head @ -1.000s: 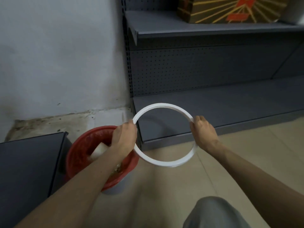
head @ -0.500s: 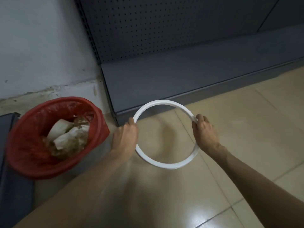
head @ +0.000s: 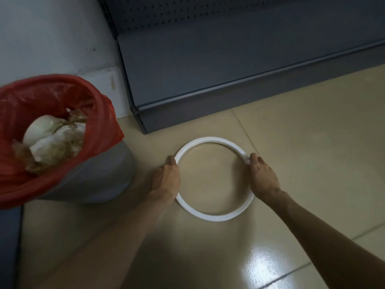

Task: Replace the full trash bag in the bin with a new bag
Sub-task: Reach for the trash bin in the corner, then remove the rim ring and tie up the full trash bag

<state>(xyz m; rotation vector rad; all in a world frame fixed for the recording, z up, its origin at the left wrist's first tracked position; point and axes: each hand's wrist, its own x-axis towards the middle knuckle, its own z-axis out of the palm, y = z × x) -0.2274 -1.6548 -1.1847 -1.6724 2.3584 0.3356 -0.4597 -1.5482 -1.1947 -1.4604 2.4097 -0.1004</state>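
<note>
Both hands grip a thin, smooth white plastic ring [head: 212,217] lying flat on the glossy beige tiled floor [head: 302,163]: the left hand [head: 166,181] curls round its left edge, the right hand [head: 263,180] pinches its right edge. Left of the ring, just beside the left forearm, stands a round grey bin [head: 100,176] lined with a crinkled red trash bag [head: 41,97] holding crumpled, stained white paper waste [head: 52,140]. Beyond the ring, a dark grey metal shelf base [head: 218,59] with a perforated back meets the floor.
</note>
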